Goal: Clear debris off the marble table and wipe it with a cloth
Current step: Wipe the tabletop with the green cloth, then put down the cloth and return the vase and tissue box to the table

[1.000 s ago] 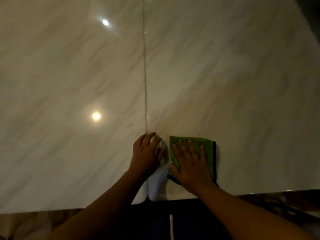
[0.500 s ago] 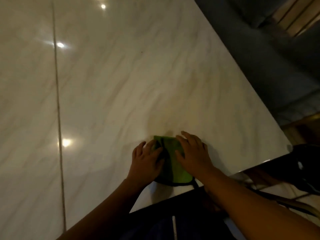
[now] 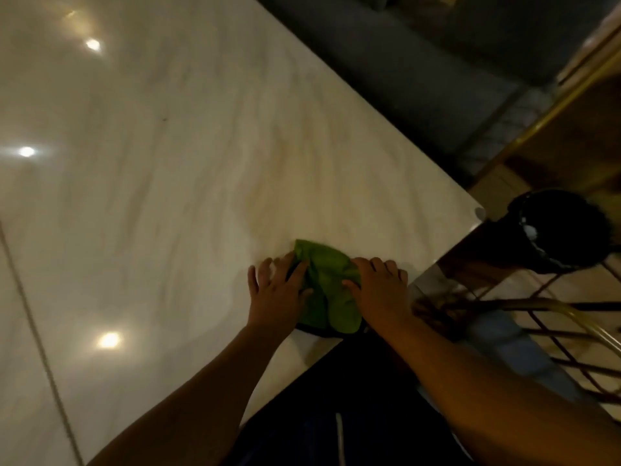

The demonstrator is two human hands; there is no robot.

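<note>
**Cloth Position and Hand Contact at the Marble Table**

All positions are given from the marble table. The green cloth lies bunched on the table top at the near edge, close to the table's near right corner. Its dark-trimmed lower end reaches that edge.

The left hand rests flat on the table top against the cloth's left side. Its fingers are straight and spread, its thumb lies on the fabric, and it grasps nothing. The right hand covers the cloth's right side with its thumb on the fabric and its fingers bent at the knuckles. Whether they pinch the cloth cannot be told.

A small dark speck sits on the table top, well in from the near edge. A seam crosses the table's left part. Just off the table's right corner stands a dark round container. A grey upholstered seat lies beyond the table's right edge.
</note>
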